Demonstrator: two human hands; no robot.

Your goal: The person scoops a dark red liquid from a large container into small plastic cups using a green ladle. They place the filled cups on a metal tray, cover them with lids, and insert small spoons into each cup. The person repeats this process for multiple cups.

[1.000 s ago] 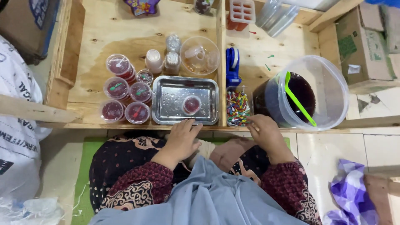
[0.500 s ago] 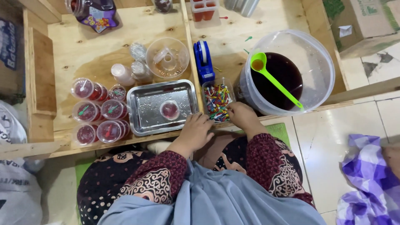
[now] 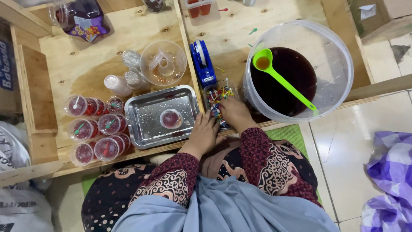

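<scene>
1. Head view, the hands: the person's right hand (image 3: 234,112) lies curled over the near end of a small clear container of mixed-colour plastic picks (image 3: 218,98). Its fingers dip among the picks, but whether they have pinched one I cannot tell. The left hand (image 3: 205,132) rests just beside it at 8 o'clock, fingers loosely bent, touching the container's near edge and holding nothing that I can see.

2. Head view, the work: at 9 o'clock from the hands sits a shiny rectangular metal tray (image 3: 148,124) with one small clear lidded cup of red jelly (image 3: 170,118) standing on it; I see no pick in that cup, so it looks unfinished. Further at 9 o'clock, a cluster of filled red cups (image 3: 96,129) stands on the bare plywood tabletop (image 3: 86,64). I count about nine, several already carrying a small pick or spoon, so that part looks done.

3. Head view, the rest: at 2 o'clock stands one large translucent bucket of dark red liquid (image 3: 339,64) with one lime-green plastic ladle (image 3: 281,79) leaning in it. At 12 o'clock lies one blue tape dispenser (image 3: 202,64), and at 11 o'clock one clear plastic bowl (image 3: 163,63) with three stacks of empty clear cups (image 3: 128,75) beside it.
</scene>
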